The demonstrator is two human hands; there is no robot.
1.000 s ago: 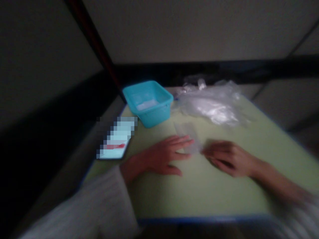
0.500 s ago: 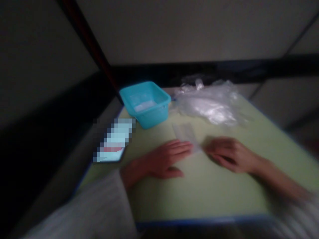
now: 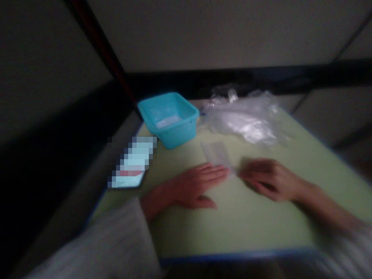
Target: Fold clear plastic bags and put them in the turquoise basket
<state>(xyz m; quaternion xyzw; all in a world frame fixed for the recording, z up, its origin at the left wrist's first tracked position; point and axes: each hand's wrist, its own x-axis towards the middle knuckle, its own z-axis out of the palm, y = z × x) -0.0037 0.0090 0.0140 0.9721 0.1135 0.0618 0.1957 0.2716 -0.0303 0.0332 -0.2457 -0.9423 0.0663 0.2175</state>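
Note:
A small clear plastic bag (image 3: 217,152) lies flat on the table in the head view. My left hand (image 3: 197,184) rests palm down with its fingers stretched out and their tips over the bag's near edge. The thumb is spread away from them. Just to the right, my right hand (image 3: 267,178) is closed in a pinch low over the tabletop, its fingertips right by the bag's near right corner. Whatever they pinch is too blurred to make out.
On the yellow-green table (image 3: 232,228) with a blue edge, a turquoise plastic basket (image 3: 181,133) stands at the back left with pale, flat contents. A heap of clear plastic bags (image 3: 247,120) lies behind my hands. A phone with a lit, pixelated screen (image 3: 135,161) is at the left edge.
My left hand's fingers have slid slightly right along the bag, nearer to my right hand. My right hand stays in almost the same place, still pinched. The view has shifted a little.

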